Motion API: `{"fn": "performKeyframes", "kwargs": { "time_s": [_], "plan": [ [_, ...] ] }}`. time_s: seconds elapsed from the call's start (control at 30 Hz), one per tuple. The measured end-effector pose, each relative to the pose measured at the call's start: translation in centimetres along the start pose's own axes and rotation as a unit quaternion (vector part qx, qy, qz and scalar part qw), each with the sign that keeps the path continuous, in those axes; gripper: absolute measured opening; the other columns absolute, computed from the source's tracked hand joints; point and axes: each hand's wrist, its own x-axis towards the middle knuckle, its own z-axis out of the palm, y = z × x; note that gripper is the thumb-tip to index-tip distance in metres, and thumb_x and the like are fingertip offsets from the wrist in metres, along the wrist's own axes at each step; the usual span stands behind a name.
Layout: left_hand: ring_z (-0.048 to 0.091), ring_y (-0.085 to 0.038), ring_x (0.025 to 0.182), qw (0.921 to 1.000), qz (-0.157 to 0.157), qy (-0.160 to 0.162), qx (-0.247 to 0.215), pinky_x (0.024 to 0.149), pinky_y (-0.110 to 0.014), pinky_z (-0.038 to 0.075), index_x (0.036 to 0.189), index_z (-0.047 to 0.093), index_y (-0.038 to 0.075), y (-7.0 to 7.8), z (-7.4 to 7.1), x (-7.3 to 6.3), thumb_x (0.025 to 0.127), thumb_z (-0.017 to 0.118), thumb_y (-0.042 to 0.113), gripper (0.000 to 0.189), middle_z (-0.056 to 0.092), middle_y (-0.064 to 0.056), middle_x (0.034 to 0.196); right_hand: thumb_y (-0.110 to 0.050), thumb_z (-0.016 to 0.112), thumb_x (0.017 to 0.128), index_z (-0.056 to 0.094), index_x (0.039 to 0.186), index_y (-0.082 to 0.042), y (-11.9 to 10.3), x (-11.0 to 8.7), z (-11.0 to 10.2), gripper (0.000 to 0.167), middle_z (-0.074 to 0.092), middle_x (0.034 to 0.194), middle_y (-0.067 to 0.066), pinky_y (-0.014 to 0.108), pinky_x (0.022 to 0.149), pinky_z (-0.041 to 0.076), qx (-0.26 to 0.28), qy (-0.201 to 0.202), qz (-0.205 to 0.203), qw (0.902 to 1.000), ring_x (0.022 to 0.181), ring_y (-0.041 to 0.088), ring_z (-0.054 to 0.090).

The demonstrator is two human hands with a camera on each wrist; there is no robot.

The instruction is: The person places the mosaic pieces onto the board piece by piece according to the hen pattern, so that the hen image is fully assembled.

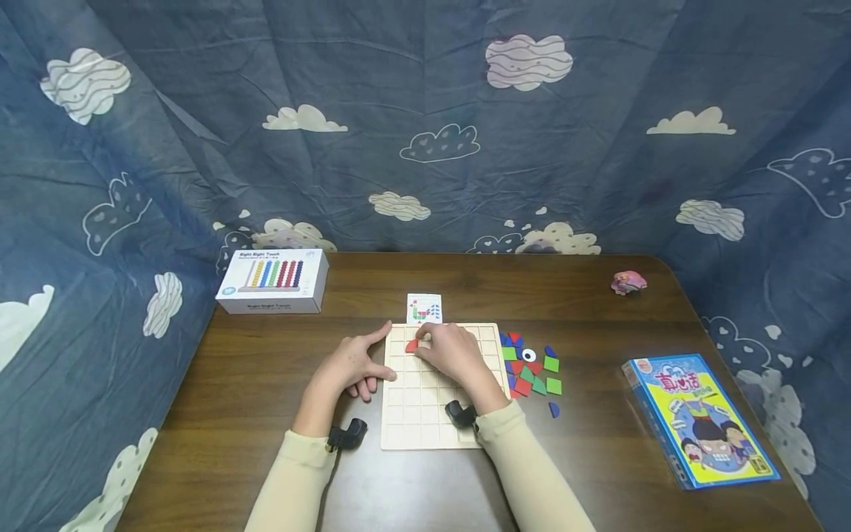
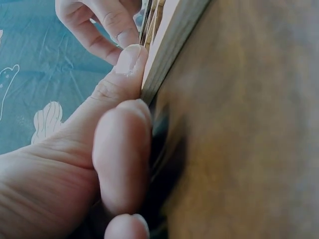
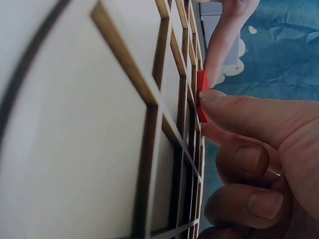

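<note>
My right hand [image 1: 452, 351] is over the upper part of a pale wooden grid board [image 1: 412, 436], and its thumb and forefinger pinch a small red piece [image 1: 411, 346]. In the right wrist view the red piece [image 3: 202, 82] appears edge-on at the thumb tip, close to the grid ridges; whether it touches them I cannot tell. My left hand [image 1: 352, 363] rests at the board's left edge, thumb against the rim and forefinger stretched toward the upper corner. Its thumb [image 2: 128, 62] touches the board's edge [image 2: 169, 50] in the left wrist view. Behind the board lies a pattern card [image 1: 424, 307].
Loose red, green and blue pieces [image 1: 540, 386] lie right of the board, with a white ring-like piece [image 1: 528, 355]. A white box [image 1: 272, 281] stands back left, a pink toy [image 1: 628, 281] back right, a colourful box [image 1: 705, 421] at right.
</note>
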Motion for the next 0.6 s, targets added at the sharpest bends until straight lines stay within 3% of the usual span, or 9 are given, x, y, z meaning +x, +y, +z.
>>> {"fn": "performKeyframes", "kwargs": {
  "time_s": [0.13, 0.33, 0.53, 0.6],
  "plan": [
    [0.066, -0.018, 0.042, 1.0, 0.005, -0.002, -0.004, 0.041, -0.03, 0.053, 0.166, 0.03, 0.045, -0.04, -0.16, 0.33, 0.085, 0.092, 0.028, 0.104, 0.071, -0.01, 0.057, -0.031, 0.081, 0.094, 0.08, 0.118, -0.019, 0.07, 0.23, -0.22, 0.027, 0.078, 0.085, 0.0, 0.029, 0.053, 0.041, -0.005, 0.004, -0.001, 1.0, 0.059, 0.012, 0.049],
    [0.066, -0.019, 0.043, 0.9999, 0.004, -0.004, -0.01, 0.041, -0.03, 0.053, 0.166, 0.029, 0.047, -0.1, -0.36, 0.64, 0.085, 0.091, 0.029, 0.104, 0.071, -0.01, 0.058, -0.03, 0.081, 0.095, 0.08, 0.12, -0.022, 0.09, 0.47, -0.46, 0.027, 0.066, 0.066, -0.002, 0.03, 0.054, 0.038, 0.003, 0.004, -0.001, 1.0, 0.058, 0.014, 0.043],
    [0.067, -0.019, 0.044, 1.0, -0.004, -0.006, -0.004, 0.042, -0.029, 0.053, 0.165, 0.029, 0.049, -0.13, -0.3, 0.83, 0.085, 0.091, 0.03, 0.103, 0.072, -0.01, 0.06, -0.03, 0.081, 0.095, 0.081, 0.114, -0.023, -0.04, 0.38, -0.36, 0.02, 0.077, 0.082, -0.002, 0.03, 0.055, 0.04, 0.002, 0.001, -0.002, 1.0, 0.06, 0.014, 0.05],
    [0.067, -0.019, 0.044, 1.0, -0.005, -0.005, -0.001, 0.042, -0.029, 0.053, 0.165, 0.029, 0.049, -0.17, -0.33, 0.82, 0.085, 0.091, 0.03, 0.103, 0.072, -0.01, 0.06, -0.029, 0.081, 0.094, 0.081, 0.113, -0.024, -0.15, 0.43, -0.28, 0.019, 0.076, 0.08, -0.002, 0.03, 0.054, 0.039, -0.002, 0.003, -0.004, 1.0, 0.06, 0.014, 0.049]
  ]
}}
